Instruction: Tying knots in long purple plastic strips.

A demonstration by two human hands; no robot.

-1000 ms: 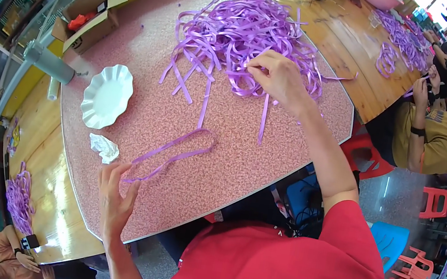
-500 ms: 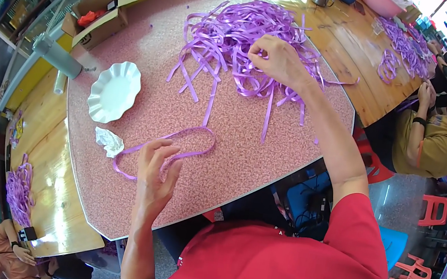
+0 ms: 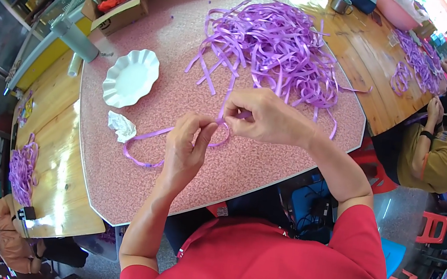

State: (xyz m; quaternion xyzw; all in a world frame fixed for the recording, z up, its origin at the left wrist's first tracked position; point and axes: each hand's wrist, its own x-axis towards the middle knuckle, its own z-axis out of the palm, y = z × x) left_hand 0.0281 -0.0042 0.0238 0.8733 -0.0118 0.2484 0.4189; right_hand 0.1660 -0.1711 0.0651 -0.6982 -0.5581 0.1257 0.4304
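Looking from the white plate [image 3: 130,79], we see the purple ribbon loop [image 3: 155,134] lying nearer us and rightward, its long axis slanting away to the right. The left hand [image 3: 189,143] is closer; it and the right hand [image 3: 265,117] pinch ribbon, fingers closed.

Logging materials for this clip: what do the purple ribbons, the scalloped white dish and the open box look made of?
Purple ribbons: probably satin or plastic, glossy; flat, flexible strips with bright highlights.
Scalloped white dish: ceramic or plastic, the look leaves it open; smooth, pale, even surface.
Open box: likely cardboard, matte; brown walls and folded flaps.
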